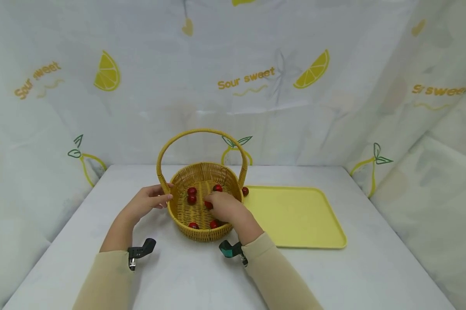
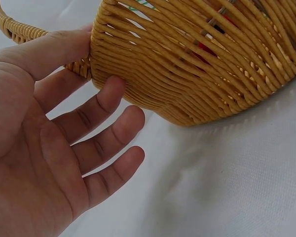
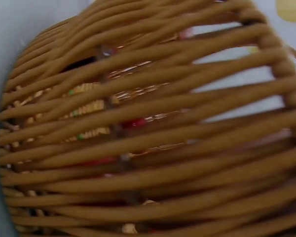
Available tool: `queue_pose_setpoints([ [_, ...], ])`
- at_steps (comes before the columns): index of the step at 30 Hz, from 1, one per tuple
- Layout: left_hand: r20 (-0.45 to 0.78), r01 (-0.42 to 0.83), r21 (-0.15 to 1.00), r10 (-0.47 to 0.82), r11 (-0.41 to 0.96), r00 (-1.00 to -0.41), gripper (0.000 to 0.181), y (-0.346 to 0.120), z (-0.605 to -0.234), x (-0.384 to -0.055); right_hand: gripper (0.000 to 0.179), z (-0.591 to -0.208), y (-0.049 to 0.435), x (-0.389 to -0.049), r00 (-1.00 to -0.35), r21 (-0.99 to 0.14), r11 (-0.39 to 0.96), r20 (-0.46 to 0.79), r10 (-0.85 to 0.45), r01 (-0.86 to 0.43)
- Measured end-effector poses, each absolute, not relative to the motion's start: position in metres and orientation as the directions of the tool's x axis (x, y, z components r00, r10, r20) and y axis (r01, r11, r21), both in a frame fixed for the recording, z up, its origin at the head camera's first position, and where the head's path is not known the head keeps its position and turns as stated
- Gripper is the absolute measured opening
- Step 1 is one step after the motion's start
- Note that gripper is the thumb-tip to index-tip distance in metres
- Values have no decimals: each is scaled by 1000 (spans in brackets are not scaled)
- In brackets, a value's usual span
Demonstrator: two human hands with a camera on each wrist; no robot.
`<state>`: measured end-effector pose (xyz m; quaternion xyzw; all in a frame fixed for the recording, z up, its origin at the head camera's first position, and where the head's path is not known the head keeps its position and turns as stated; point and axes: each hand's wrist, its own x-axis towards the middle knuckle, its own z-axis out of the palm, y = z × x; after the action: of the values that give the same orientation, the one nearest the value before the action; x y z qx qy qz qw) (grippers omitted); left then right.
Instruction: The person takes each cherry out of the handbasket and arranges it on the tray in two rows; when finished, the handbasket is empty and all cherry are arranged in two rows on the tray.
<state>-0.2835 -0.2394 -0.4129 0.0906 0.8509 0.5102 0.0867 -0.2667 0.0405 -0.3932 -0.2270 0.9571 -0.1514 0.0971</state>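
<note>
A woven yellow-brown basket [image 1: 202, 234] with a tall arched handle stands on the table. Several small, glossy red round fruits like cherries [image 1: 192, 199] lie inside it. My left hand [image 1: 145, 202] holds the basket's left rim at the foot of the handle between thumb and index finger; in the left wrist view its other fingers spread beside the woven wall. My right hand [image 1: 226, 206] reaches over the near right rim, fingers pointing down into the basket. One red fruit [image 1: 208, 205] shows right at its fingertips; whether they pinch it, I cannot tell.
A shallow yellow tray [image 1: 294, 215] lies to the right of the basket. Another red fruit [image 1: 245, 191] sits between the basket and the tray's far left corner. Behind the white table hangs a pale lemon-print cloth [image 1: 159, 99]. Basket wall [image 3: 153, 128] fills the right wrist view.
</note>
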Motion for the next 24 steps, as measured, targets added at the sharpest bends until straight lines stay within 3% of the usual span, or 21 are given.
queue_pose_setpoints([
  [5, -51, 71, 883, 245, 464, -968, 51, -240, -414, -282, 21, -401, 35, -269, -892, -227, 884, -106, -439, -408],
  [8, -50, 74, 885, 252, 460, -967, 54, -239, -414, -282, 11, -401, 35, -269, -894, -218, 883, -78, -441, -416],
  [15, -66, 56, 889, 248, 455, -967, 58, -240, -415, -281, 18, -382, 49, -263, -871, -417, 797, -24, -491, -437],
  [24, -50, 74, 886, 253, 457, -966, 56, -239, -413, -281, 23, -321, 108, -242, -879, -726, 584, 57, -474, -363],
])
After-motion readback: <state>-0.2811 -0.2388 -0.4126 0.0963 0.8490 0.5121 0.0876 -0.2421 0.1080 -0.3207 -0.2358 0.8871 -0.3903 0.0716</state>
